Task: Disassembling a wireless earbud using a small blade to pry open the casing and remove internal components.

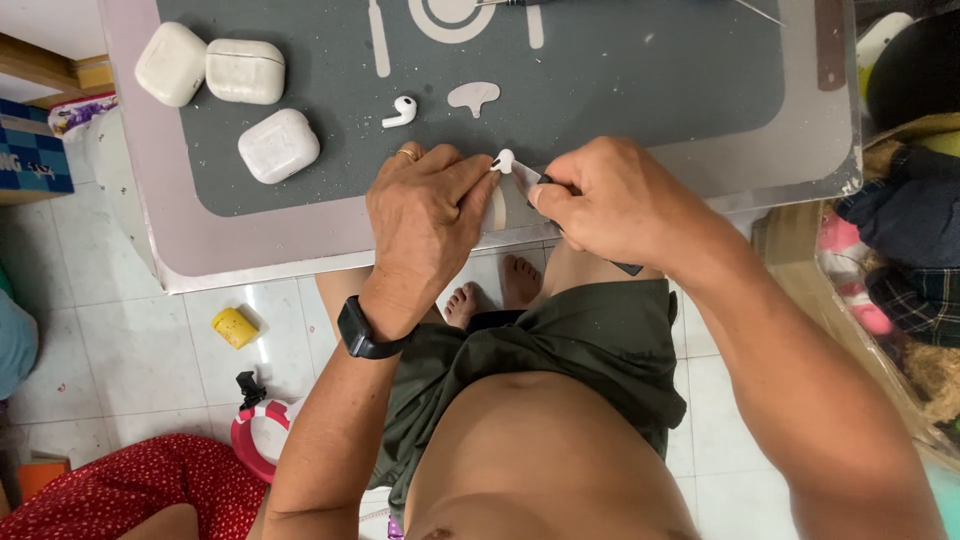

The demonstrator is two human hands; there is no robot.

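Over the grey mat I'm pinching an earbud in my left hand so my right hand, gripping a blade, is prying it steadily.

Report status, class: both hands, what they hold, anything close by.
Left hand pinches white earbud. Right hand presses a blade tool against it. Second earbud and three white cases lie apart on grey mat.

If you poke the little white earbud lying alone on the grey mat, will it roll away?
The earbud would probably wobble or spin rather than roll far, since its stem sticks out. It looks small and light, so it likely skids easily on the grey mat.
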